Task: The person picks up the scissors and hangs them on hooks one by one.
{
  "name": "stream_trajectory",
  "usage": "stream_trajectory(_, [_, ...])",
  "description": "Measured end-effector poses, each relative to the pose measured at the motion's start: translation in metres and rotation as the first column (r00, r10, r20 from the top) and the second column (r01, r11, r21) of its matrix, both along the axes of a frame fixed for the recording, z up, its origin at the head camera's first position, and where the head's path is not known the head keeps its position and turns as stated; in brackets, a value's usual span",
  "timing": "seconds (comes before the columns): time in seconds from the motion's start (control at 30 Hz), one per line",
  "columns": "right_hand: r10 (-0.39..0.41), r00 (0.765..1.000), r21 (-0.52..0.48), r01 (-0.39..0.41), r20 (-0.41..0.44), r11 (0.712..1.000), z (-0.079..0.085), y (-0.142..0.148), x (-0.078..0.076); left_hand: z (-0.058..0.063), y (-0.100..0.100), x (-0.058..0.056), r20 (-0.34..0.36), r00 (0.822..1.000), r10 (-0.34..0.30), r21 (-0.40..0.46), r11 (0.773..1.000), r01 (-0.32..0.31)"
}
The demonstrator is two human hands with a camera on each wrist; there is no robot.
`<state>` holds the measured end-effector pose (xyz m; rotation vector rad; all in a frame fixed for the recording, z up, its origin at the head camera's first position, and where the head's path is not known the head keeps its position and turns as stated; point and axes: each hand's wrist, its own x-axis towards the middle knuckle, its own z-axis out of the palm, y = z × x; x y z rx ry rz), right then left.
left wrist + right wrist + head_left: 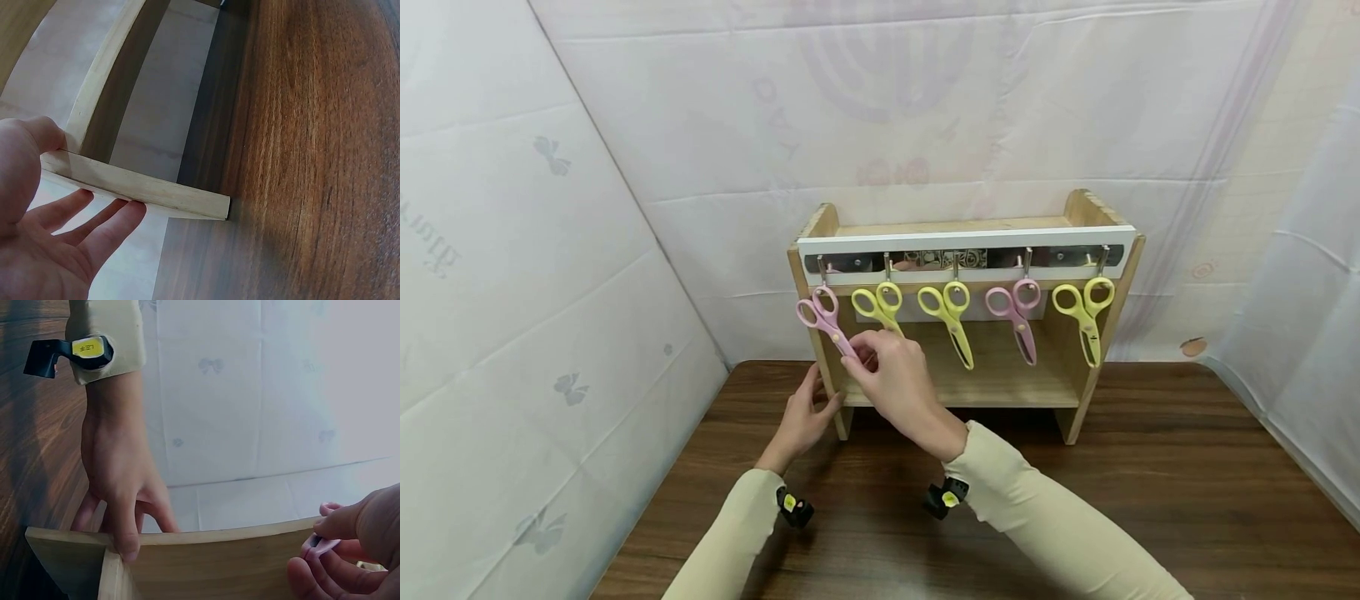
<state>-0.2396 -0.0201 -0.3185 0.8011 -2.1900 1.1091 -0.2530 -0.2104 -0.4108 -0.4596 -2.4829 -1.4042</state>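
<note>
A small wooden shelf (1000, 392) stands on the table, with a row of metal hooks along its white front rail (880, 243). My right hand (895, 379) pinches a pair of pink scissors (824, 316) by the blade end. These scissors tilt, handles up and to the left, one loop right at the leftmost hook (822, 268). At the lower left, my left hand (799, 423) grips the shelf's side panel (140, 181), thumb on one face and fingers on the other. The yellow scissors (877, 304) on the second hook are partly hidden behind my right hand.
Farther right hang yellow scissors (950, 314), pink scissors (1017, 312) and another yellow pair (1086, 312), blades down. The dark wood table (1187, 467) extends in front of the shelf. White patterned sheets (737, 125) form walls behind and at the sides.
</note>
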Motion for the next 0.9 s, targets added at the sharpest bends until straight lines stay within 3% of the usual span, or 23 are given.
stream_trajectory(0.63, [-0.051,0.998,-0.036,0.052,0.027,0.998,-0.016,-0.018,-0.013,0.000,-0.002,-0.002,0.016,1.000,-0.001,-0.013,1.000,0.001])
stream_trajectory(0.87, [-0.040,0.999,-0.057,0.042,0.032,0.997,-0.019,-0.023,-0.016,-0.035,-0.015,-0.028,0.015,1.000,0.010,0.004,1.000,-0.010])
stream_trajectory(0.9, [-0.038,0.999,-0.058,0.040,0.032,0.998,-0.019,-0.023,-0.016,-0.035,-0.015,-0.028,0.018,1.000,0.011,0.003,1.000,-0.011])
